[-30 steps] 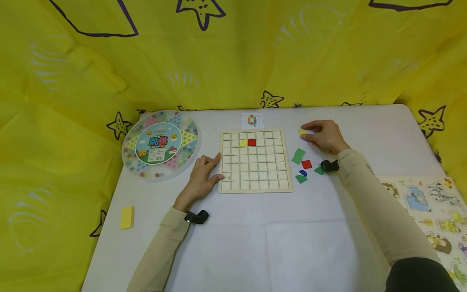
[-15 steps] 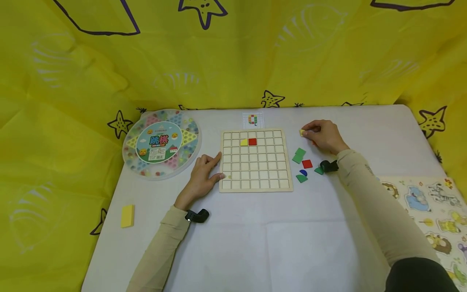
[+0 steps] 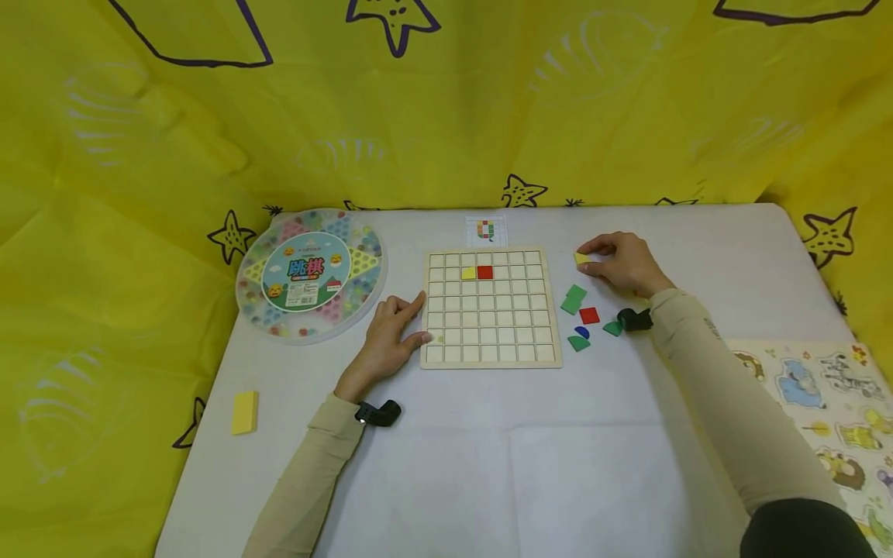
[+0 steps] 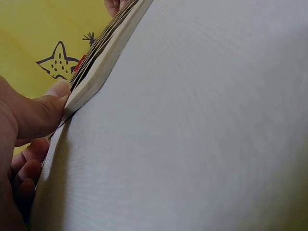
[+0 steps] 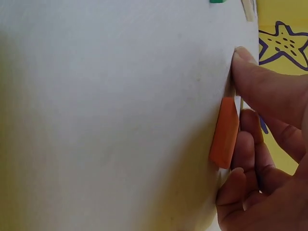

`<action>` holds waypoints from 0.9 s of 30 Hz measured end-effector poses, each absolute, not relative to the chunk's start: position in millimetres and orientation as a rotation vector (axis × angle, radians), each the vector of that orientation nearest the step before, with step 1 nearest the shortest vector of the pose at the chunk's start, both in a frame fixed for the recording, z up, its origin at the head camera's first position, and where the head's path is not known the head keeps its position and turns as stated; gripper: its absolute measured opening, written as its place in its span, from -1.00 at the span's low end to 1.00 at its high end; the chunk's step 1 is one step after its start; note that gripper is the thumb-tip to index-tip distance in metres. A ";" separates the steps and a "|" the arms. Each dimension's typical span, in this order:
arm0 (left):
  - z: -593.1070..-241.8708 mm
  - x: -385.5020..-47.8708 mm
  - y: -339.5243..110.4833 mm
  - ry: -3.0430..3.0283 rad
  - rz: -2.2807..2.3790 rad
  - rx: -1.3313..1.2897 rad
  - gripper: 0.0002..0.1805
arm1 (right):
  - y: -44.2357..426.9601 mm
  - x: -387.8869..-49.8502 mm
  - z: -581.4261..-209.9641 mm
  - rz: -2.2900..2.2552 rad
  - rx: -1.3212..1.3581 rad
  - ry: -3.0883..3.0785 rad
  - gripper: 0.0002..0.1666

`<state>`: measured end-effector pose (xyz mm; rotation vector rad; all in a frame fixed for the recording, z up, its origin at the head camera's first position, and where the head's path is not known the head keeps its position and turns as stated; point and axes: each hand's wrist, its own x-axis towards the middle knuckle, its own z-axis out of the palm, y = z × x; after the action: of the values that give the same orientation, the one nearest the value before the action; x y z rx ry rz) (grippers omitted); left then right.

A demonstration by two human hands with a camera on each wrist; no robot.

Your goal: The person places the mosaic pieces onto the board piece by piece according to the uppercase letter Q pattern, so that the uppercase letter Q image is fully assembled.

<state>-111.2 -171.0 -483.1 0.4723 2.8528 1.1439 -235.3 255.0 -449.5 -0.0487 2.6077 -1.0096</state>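
Observation:
A wooden grid board (image 3: 491,364) lies mid-table, with a yellow tile (image 3: 468,273) and a red square tile (image 3: 484,273) side by side in its second row. My left hand (image 3: 387,338) rests at its left edge, thumb and index finger spread and touching the frame; the left wrist view has the thumb (image 4: 45,108) against the edge. Right of the board, my right hand (image 3: 623,262) pinches a yellow tile (image 3: 582,258) between thumb and fingers, its shape partly covered. An orange block (image 5: 224,134) lies by those fingers in the right wrist view.
Loose green (image 3: 574,299), red (image 3: 589,315) and blue (image 3: 582,332) pieces lie right of the board. Behind it is a small pattern card (image 3: 486,230). A round Chinese checkers box (image 3: 307,271), a yellow block (image 3: 244,412) and an animal puzzle board (image 3: 802,380) surround these.
The right fingers have shifted slightly around the yellow tile, staying in nearly the same place. The left hand keeps its place on the board's edge. The head view has tilted a little.

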 end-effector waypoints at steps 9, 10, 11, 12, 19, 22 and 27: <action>-482.8 -110.0 -170.7 2.864 1.133 0.483 -0.18 | 252.5 -233.1 -449.4 -1.002 -0.085 2.654 -0.50; -483.0 -110.0 -170.7 2.865 1.131 0.484 -0.19 | 252.2 -232.9 -449.3 -1.012 -0.080 2.660 -0.50; -483.2 -110.1 -170.7 2.864 1.133 0.484 -0.18 | 251.6 -232.5 -449.0 -1.028 -0.073 2.663 -0.51; -482.9 -110.2 -170.6 2.861 1.135 0.483 -0.18 | 251.1 -232.0 -448.4 -1.048 -0.068 2.665 -0.52; -484.1 -110.5 -170.4 2.862 1.126 0.484 -0.18 | 247.8 -230.8 -448.4 -1.181 -0.036 2.694 -0.56; -483.9 -110.2 -170.4 2.861 1.129 0.485 -0.18 | 245.6 -230.1 -449.0 -1.225 -0.020 2.706 -0.55; -484.1 -110.5 -170.9 2.866 1.130 0.485 -0.17 | 238.7 -229.0 -448.2 -1.294 -0.049 2.756 -0.56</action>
<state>-110.5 -170.9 -484.1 0.4848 2.8655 1.1296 -229.0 238.7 -448.2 -0.0485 2.7560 -1.2941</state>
